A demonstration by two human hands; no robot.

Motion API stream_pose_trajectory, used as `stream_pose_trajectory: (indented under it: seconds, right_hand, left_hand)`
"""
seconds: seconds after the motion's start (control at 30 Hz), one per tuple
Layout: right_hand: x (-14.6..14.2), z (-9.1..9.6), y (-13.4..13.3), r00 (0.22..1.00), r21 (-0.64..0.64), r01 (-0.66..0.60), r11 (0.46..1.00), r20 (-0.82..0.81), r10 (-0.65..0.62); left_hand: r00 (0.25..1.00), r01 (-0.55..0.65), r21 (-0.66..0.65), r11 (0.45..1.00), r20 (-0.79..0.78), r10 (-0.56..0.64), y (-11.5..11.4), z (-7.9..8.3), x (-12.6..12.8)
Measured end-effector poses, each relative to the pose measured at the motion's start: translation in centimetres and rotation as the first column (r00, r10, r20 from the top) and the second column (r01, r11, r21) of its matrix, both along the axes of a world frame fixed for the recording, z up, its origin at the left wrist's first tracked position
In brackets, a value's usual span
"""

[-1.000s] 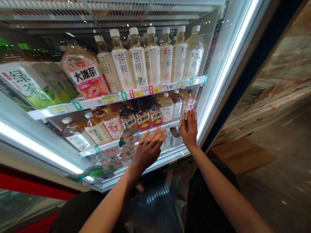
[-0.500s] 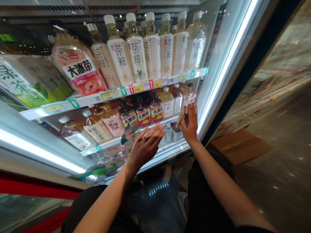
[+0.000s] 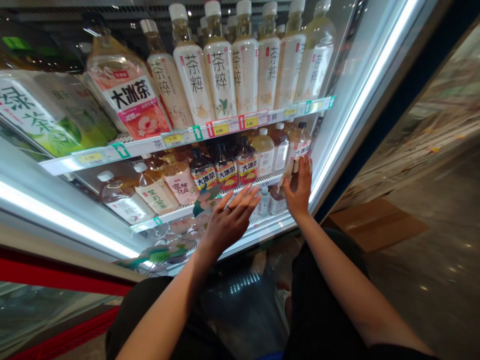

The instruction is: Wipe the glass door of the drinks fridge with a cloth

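Note:
My left hand point(image 3: 229, 220) is held out flat, fingers stretched and a ring on one of them, in front of the lower shelves of a lit drinks cooler. Nothing is in it. To its right, my right hand point(image 3: 299, 195) is raised with its fingers closed on a beige folded piece point(image 3: 288, 171), which looks like cloth, though its kind is unclear. Behind that hand stands a dark-capped tea bottle point(image 3: 301, 140). A lotus decal point(image 3: 204, 200) lies beside my left fingertips, apparently on a glass pane.
Tall white-labelled bottles point(image 3: 217, 65) line the upper shelf, beside a large peach iced-tea bottle point(image 3: 140, 100) and green tea packs point(image 3: 33, 110). Dark iced-tea bottles point(image 3: 227, 167) stand below. A light strip point(image 3: 365, 95) edges the cooler at right; flattened cardboard point(image 3: 377, 222) lies on the floor.
The view has shifted a little, so the shelves sit slightly higher and further right. Both hands have moved slightly right in the picture, with the beige piece still in my right hand.

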State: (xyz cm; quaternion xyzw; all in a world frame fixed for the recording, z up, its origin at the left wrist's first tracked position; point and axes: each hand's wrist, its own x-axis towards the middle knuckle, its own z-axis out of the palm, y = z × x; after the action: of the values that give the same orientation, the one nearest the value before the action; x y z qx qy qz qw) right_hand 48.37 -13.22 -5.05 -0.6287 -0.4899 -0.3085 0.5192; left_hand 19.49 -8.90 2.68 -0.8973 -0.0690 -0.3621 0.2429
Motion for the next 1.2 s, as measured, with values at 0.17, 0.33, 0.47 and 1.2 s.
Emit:
stream_pose_trajectory:
  seconds: [0.17,0.33,0.47,1.2]
  right_hand:
    - [-1.5,-0.4,0.1,0.999,-0.03,-0.009,1.0,0.036,0.01]
    - [-1.3,-0.3,0.3,1.0,-0.04,-0.015,0.999,0.009,0.016]
    - [-1.3,-0.9,0.5,0.998,-0.005,0.037,0.999,-0.045,-0.037]
    - [-2.0,-0.9,0.6,0.998,-0.076,-0.013,0.997,0.066,0.018]
  left_hand:
    - [1.0,-0.001,-0.014,1.0,-0.005,0.001,0.1,-0.2,-0.1]
    - [1.0,-0.005,-0.04,0.999,-0.027,0.004,0.1,-0.5,-0.1]
    - [1.0,-0.02,-0.038,0.999,-0.016,0.02,0.1,-0.5,-0.3]
    - [0.999,-0.039,-0.087,0.995,0.0,0.039,0.8,-1.5,-2.8]
